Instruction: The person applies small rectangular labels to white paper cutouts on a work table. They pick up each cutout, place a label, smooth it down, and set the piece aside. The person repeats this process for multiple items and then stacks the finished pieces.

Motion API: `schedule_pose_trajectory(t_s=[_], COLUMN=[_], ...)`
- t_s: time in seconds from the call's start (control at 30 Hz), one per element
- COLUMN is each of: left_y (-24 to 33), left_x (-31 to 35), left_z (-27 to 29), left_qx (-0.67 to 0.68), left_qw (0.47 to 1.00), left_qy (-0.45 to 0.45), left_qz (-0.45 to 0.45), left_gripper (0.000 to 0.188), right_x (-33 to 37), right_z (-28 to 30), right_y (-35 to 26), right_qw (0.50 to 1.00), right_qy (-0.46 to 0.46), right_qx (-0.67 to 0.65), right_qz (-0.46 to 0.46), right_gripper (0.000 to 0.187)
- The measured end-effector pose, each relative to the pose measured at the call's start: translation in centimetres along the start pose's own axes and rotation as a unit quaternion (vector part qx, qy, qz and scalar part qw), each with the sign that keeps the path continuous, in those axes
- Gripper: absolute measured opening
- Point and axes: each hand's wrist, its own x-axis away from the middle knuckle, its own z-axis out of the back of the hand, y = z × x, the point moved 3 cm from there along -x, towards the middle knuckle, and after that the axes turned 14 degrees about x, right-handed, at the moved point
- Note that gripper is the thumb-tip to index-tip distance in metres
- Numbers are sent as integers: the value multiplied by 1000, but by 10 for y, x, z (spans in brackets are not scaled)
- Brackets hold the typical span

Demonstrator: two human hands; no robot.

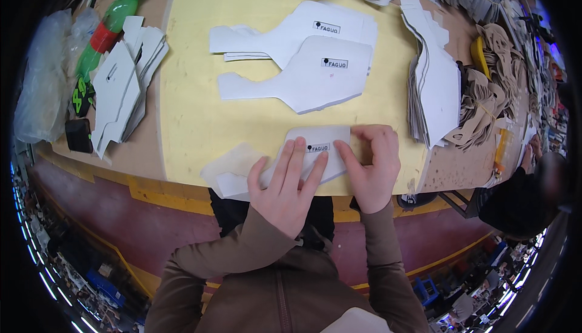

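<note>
My left hand [284, 198] lies with its fingers spread on a white flat cut piece [314, 134] near the table's front edge. The piece carries a small dark printed label between my fingers. At its right edge, my right hand [377, 166] is closed, thumb and fingers pinching that edge. A thin off-white sheet piece [233, 159] lies under the left end of the piece. Farther up, a similar white piece [296, 84] with a narrow left arm lies flat, overlapping a small stack of like pieces [303, 26] behind it.
A yellow sheet [187, 90] covers the table's middle. Stacks of white pieces stand left [124, 84] and right [435, 84]. A green bottle [119, 14], plastic bag [45, 84] and black box [78, 136] are left; brown cut pieces [485, 105] right. Another person [515, 208] is at right.
</note>
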Motion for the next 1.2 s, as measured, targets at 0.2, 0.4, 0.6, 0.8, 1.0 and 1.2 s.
schedule_pose_trajectory(t_s=[0.2, 0.4, 0.6, 0.8, 1.0, 1.2], left_y=[2, -8, -14, -6, -38, -46], left_x=[0, 3, 11, 4, -16, -19], left_z=[1, -2, 2, 5, 15, 20], left_qx=[23, 75, 80, 48, 191, 226], left_qw=[1000, 997, 997, 999, 980, 970], left_qy=[9, 24, 2, -3, 59, 87], left_qz=[9, -3, -2, 12, 26, -20], left_gripper=[48, 51, 58, 59, 56, 47], right_x=[15, 37, 42, 42, 19, 29], right_z=[10, 10, 10, 12, 16, 10], right_y=[-8, -8, -11, -21, 13, 2], right_qw=[979, 961, 940, 924, 994, 989], right_qy=[20, -15, -30, -39, -39, 36], right_qx=[64, 187, 260, 290, -78, 88], right_qz=[192, 204, 220, 244, 68, 116], right_gripper=[26, 32, 43, 46, 38, 36])
